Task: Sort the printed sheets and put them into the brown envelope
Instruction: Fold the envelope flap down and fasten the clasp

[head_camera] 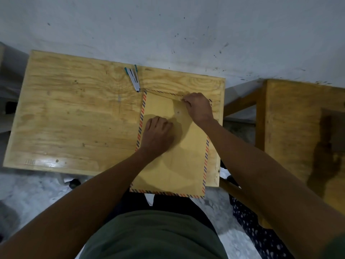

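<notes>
The brown envelope (pixel 179 161), edged with red and blue stripes, lies on the right half of the wooden table (pixel 74 113), and its near end hangs over the table's front edge. My left hand (pixel 156 135) presses flat on the envelope's left middle. My right hand (pixel 197 107) sits at the far end, with its fingertips pinching the folded flap near the round clasp (pixel 178 112). No printed sheets are visible.
A metal stapler (pixel 133 78) with teal trim lies open on the table's far edge, just left of the envelope. A second wooden table (pixel 298 128) stands to the right. A grey wall runs behind both.
</notes>
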